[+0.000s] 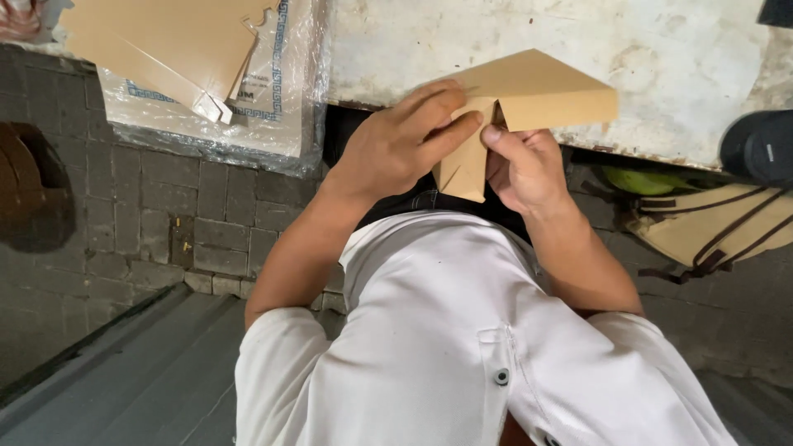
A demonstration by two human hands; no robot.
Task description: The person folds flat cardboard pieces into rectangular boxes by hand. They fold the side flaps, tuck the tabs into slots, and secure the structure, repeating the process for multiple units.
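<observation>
**A:** so how far along is this brown card piece (pixel 529 91)? Looks half folded to me.

**B:** yeah, I'd call it partway. The wide part lies flat on the edge of the worn white surface (pixel 661 58) with at least one crease already in it, and a narrower flap hangs down off the edge toward the person's white shirt. Both hands are on that flap, so the fold there reads as not finished yet. How many folds are left I can't tell.

**A:** grips?

**B:** left hand (pixel 396 144) comes in from 9 o'clock of the flap, fingers stretched out and pressed along the fold, thumb tucked under. Right hand (pixel 520 165) sits at 5 o'clock of it, curled shut with thumb and fingers pinching the flap's edge.

**A:** any packaging around?

**B:** at 10 o'clock there's a stack of flat brown card blanks (pixel 165 37) lying on a clear plastic-wrapped pack (pixel 281 99) with a blue patterned border on its white face. A tan bag with dark straps (pixel 710 227) sits at 4 o'clock, down on the brick floor.
</observation>
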